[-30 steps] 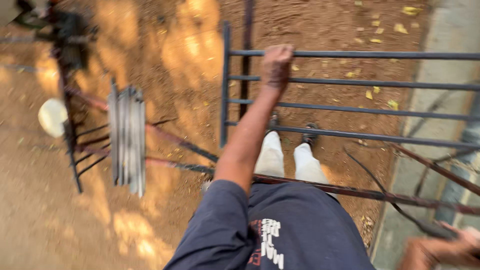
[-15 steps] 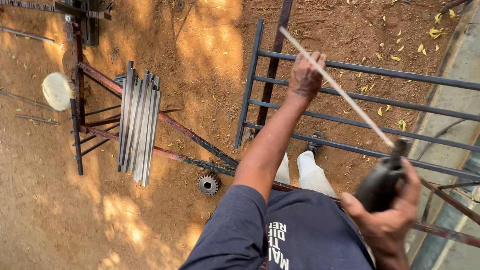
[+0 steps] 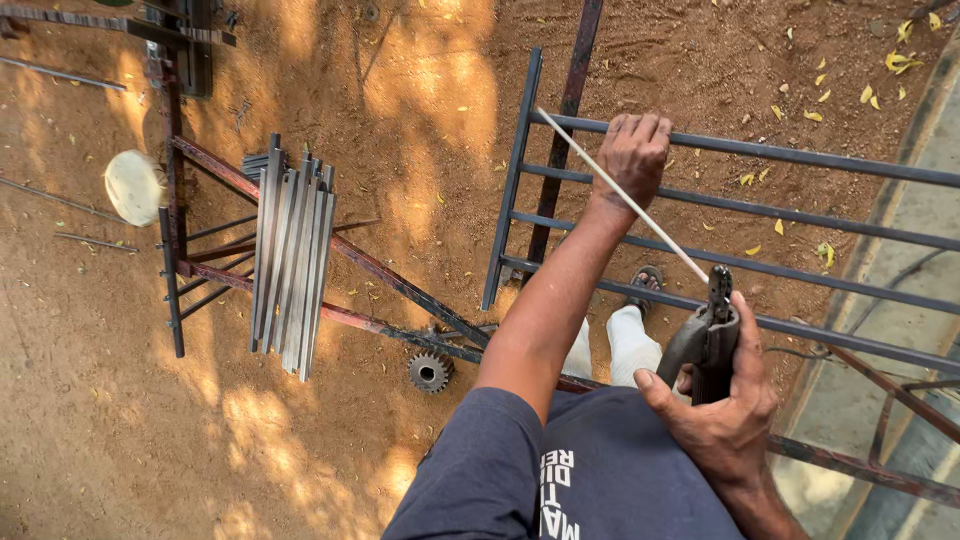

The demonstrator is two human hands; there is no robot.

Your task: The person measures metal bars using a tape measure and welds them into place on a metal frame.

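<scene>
My left hand (image 3: 632,150) is stretched out ahead and closed around the top bar of a grey metal grille (image 3: 800,158) that stands on the dirt. My right hand (image 3: 722,415) is low at the right and grips a dark welding electrode holder (image 3: 705,340). A long thin pale rod (image 3: 615,192) is clamped in the holder and slants up to the left, crossing in front of my left wrist. Its tip lies near the grille's top left corner. My feet (image 3: 640,285) in sandals show below the bars.
A bundle of flat grey metal strips (image 3: 290,265) rests on a rusty angle-iron frame (image 3: 390,285) at the left. A small gear (image 3: 430,371) lies on the dirt by the frame. A pale round disc (image 3: 133,187) sits far left. A concrete kerb (image 3: 905,300) runs along the right.
My right hand has come up into view with the electrode holder and rod, and the rod now lies lower across my left wrist. My left hand has stayed on the grille's top bar.
</scene>
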